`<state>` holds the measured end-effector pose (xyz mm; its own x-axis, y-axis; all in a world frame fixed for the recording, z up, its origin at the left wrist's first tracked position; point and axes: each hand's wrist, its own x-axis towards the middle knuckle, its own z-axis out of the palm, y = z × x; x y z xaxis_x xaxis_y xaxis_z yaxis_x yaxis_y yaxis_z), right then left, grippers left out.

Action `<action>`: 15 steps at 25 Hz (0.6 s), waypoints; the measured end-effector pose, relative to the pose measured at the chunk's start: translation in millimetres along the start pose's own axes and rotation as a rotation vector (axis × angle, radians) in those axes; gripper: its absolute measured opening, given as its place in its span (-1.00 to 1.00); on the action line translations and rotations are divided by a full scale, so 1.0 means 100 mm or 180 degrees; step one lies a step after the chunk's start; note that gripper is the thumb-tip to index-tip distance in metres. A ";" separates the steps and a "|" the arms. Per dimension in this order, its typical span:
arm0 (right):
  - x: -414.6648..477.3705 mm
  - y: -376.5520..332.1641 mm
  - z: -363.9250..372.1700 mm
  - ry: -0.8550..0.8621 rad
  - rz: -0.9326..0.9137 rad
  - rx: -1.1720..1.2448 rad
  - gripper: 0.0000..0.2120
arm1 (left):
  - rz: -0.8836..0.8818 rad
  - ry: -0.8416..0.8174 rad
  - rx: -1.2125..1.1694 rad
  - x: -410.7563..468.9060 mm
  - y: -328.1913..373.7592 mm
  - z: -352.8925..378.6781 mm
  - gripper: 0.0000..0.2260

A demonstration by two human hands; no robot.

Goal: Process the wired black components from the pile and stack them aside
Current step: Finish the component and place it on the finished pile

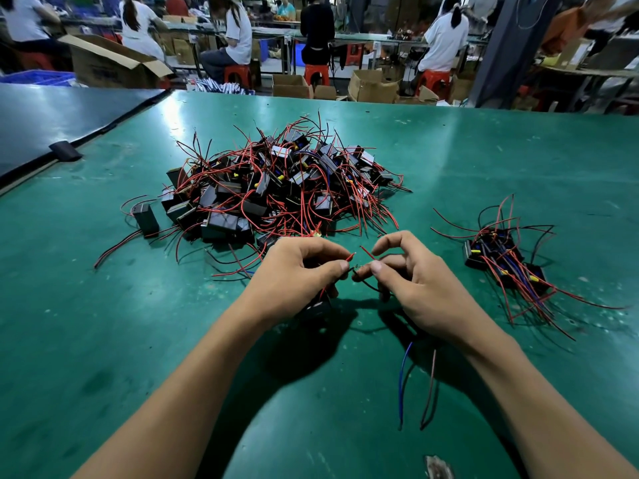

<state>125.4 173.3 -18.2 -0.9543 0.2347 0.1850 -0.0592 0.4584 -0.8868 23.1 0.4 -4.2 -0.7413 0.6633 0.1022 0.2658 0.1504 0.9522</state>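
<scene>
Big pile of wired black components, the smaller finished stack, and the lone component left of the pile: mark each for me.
big pile [283,188]: head view, middle of the heap.
finished stack [498,257]: head view, black bodies right of the hands.
lone component [146,219]: head view, its black body.

Green work table [484,160] with a worn, glossy top. At its middle lies a large pile [276,188] of small black boxes tangled in red and black wires. One single black box [146,219] stands just left of the pile, apart from it, its wires trailing toward the near edge. To the right, well apart from the pile, lies a smaller heap [505,261] of the same boxes, showing red, black and blue wires. A darker mat [52,119] covers the far left corner, with a piece of black tape [65,151] at its edge.
</scene>
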 end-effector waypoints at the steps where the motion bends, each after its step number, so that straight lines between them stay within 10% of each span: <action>1: 0.00 0.00 0.00 -0.0035 -0.0013 0.0025 -0.89 | -0.0014 0.0030 -0.0069 -0.01 0.00 0.00 -0.92; 15: 0.02 0.03 0.01 -0.0071 -0.0038 0.0309 -0.96 | 0.0197 0.0056 -0.0320 0.01 -0.03 0.09 -0.91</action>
<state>122.9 174.5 -21.1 -0.9596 0.2101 0.1872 -0.0976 0.3755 -0.9217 27.3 7.7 -9.3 -0.7364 0.6559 0.1659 0.2490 0.0346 0.9679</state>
